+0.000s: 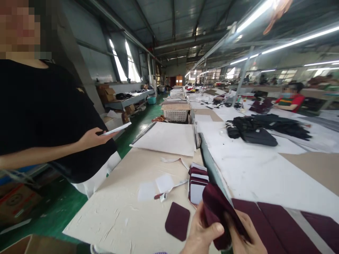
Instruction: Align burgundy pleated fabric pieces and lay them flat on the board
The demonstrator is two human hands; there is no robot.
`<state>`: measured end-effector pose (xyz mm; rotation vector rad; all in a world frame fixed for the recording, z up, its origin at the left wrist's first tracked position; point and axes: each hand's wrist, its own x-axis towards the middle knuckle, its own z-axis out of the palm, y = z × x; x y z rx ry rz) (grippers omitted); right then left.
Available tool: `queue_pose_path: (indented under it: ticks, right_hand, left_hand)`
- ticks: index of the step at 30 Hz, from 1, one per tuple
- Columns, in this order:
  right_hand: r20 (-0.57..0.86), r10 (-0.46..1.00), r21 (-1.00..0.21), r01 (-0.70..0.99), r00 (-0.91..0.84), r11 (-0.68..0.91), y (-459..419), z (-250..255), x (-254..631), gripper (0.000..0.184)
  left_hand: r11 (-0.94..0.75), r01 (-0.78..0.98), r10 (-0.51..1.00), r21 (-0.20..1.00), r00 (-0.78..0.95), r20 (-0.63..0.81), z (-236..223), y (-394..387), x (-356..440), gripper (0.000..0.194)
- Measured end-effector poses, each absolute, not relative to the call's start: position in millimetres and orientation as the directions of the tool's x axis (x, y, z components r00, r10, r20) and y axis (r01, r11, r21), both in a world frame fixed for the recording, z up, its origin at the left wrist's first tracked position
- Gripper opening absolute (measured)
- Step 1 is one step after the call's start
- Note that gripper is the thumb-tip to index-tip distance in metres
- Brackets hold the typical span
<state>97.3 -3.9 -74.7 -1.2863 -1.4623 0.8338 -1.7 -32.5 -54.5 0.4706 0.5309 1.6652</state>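
Note:
A dark maroon piece, fabric or leather (215, 203), is bent between my two hands at the lower right. My left hand (202, 229) grips its left side, with the thumb lying across the front. My right hand (249, 233) is at its right side, fingers partly hidden inside the fold. Just beyond it, a row of maroon and pale grey pieces (198, 192) lies overlapped along the table's right edge. A single maroon rounded square (178, 221) rests flat to the left of my hands.
White paper scraps (164, 183) and a strip lie on the cream table (106, 208). To the right, a white table (243, 173) bears large maroon panels (286, 225) and dark garments (254, 130). A person in black (53, 116) stands close on the left, holding a phone-like device (116, 129).

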Motion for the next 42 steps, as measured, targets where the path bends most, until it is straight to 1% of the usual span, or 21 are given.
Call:
queue_pose_path:
  ticks: [3,6,8,10,12,14,15,17,20,23,25,26,28,30,31,32,34,36,37,39,42]
  right_hand:
    - [0.154,0.985,-0.969,0.208,0.077,0.135,-4,-75,93,0.025]
    - [0.044,0.996,-0.996,0.086,0.076,0.038,0,-77,102,0.031]
    - [-0.037,0.999,-0.999,0.009,0.039,-0.037,5,-75,116,0.047]
    - [-0.059,0.995,-0.995,-0.076,-0.074,-0.065,10,-68,131,0.066]
    - [-0.069,0.962,-0.984,-0.143,-0.264,-0.110,14,-57,142,0.071]
    - [-0.076,0.909,-0.987,-0.097,-0.411,-0.126,15,-44,144,0.052]
    - [-0.049,0.916,-0.998,-0.027,-0.399,-0.065,14,-38,141,0.038]
    - [0.108,0.963,-0.977,0.150,-0.248,0.148,13,-30,130,0.018]
    - [0.358,0.933,-0.886,0.301,-0.042,0.354,15,-25,114,0.011]
    - [0.310,0.948,-0.915,0.249,-0.076,0.319,23,-23,114,0.013]
    - [0.226,0.956,-0.946,0.194,-0.187,0.261,29,-19,120,0.015]
    - [0.181,0.949,-0.959,0.167,-0.257,0.228,30,-16,124,0.016]
    - [0.121,0.925,-0.975,0.130,-0.360,0.178,30,-11,126,0.016]
    - [0.150,0.940,-0.968,0.148,-0.306,0.203,28,-8,122,0.015]
    - [0.190,0.953,-0.958,0.169,-0.237,0.233,27,-7,119,0.014]
    - [0.233,0.960,-0.946,0.190,-0.158,0.261,27,-8,116,0.013]
    - [0.280,0.959,-0.937,0.205,-0.042,0.283,30,-9,114,0.012]
    - [0.232,0.970,-0.959,0.149,-0.071,0.241,36,-11,117,0.017]
    - [0.192,0.974,-0.972,0.114,-0.122,0.206,39,-11,120,0.021]
    - [0.124,0.965,-0.988,0.061,-0.233,0.142,44,-10,124,0.023]
    - [0.124,0.966,-0.988,0.059,-0.226,0.140,43,-11,121,0.016]
  left_hand:
    - [-0.134,-0.748,0.979,0.650,-0.201,-0.031,-53,-36,-2,0.071]
    - [-0.056,-0.698,0.947,0.714,-0.263,-0.184,-59,-34,-11,0.052]
    - [-0.024,-0.678,0.941,0.735,-0.263,-0.212,-61,-31,-24,0.039]
    - [0.013,-0.616,0.969,0.788,-0.186,-0.162,-57,-30,-41,0.035]
    - [0.103,-0.475,0.992,0.874,-0.013,-0.124,-48,-30,-55,0.031]
    - [0.136,-0.389,0.990,0.911,0.094,-0.107,-39,-29,-60,0.025]
    - [0.127,-0.420,0.991,0.899,0.083,-0.101,-35,-28,-59,0.024]
    - [0.099,-0.582,0.993,0.807,0.001,-0.121,-31,-23,-48,0.026]
    - [0.082,-0.711,0.983,0.699,-0.058,-0.174,-32,-15,-28,0.030]
    - [-0.033,-0.490,0.983,0.871,-0.175,-0.061,-30,-12,-25,0.024]
    - [-0.067,-0.278,0.993,0.958,-0.108,0.038,-26,-11,-34,0.021]
    - [-0.054,-0.246,0.998,0.968,-0.049,0.043,-23,-10,-38,0.020]
    - [0.026,-0.383,1.000,0.923,0.001,-0.027,-21,-7,-43,0.021]
    - [0.074,-0.554,0.991,0.829,-0.053,-0.124,-22,-3,-41,0.026]
    - [0.062,-0.563,0.983,0.824,-0.107,-0.147,-24,-1,-39,0.028]
    - [0.040,-0.504,0.975,0.863,-0.169,-0.144,-27,0,-37,0.028]
    - [-0.029,-0.247,0.966,0.969,-0.258,-0.037,-30,1,-35,0.023]
    - [-0.068,-0.057,0.981,0.996,-0.187,0.057,-31,1,-40,0.018]
    - [-0.065,-0.069,0.991,0.996,-0.119,0.056,-31,1,-43,0.017]
    - [0.002,-0.280,0.999,0.960,-0.042,-0.014,-31,2,-48,0.019]
    - [0.066,-0.555,0.986,0.829,-0.090,-0.139,-33,6,-45,0.026]
